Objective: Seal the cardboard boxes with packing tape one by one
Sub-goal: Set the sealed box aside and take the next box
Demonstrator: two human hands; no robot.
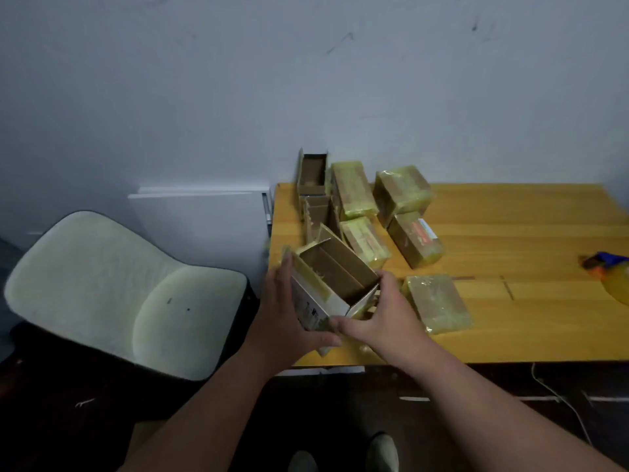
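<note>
An open cardboard box (335, 272) with its flaps up is held tilted over the near left corner of the wooden table (510, 240). My left hand (284, 315) grips its left side, fingers reaching up the wall. My right hand (381, 316) grips its right side and lower corner. Several boxes wrapped in yellowish tape lie on the table: one next to my right hand (437, 303), others behind (366, 241), (415, 240), (401, 190), (352, 189). Two more open boxes (313, 175), (316, 214) stand by the wall. A tape dispenser (609, 270) lies at the table's right edge, cut off.
A pale cushioned chair (119, 294) stands left of the table. A white panel (204, 223) leans on the wall between them. A thin cable (561, 400) hangs below the table's front edge. My shoes (383, 451) show on the dark floor.
</note>
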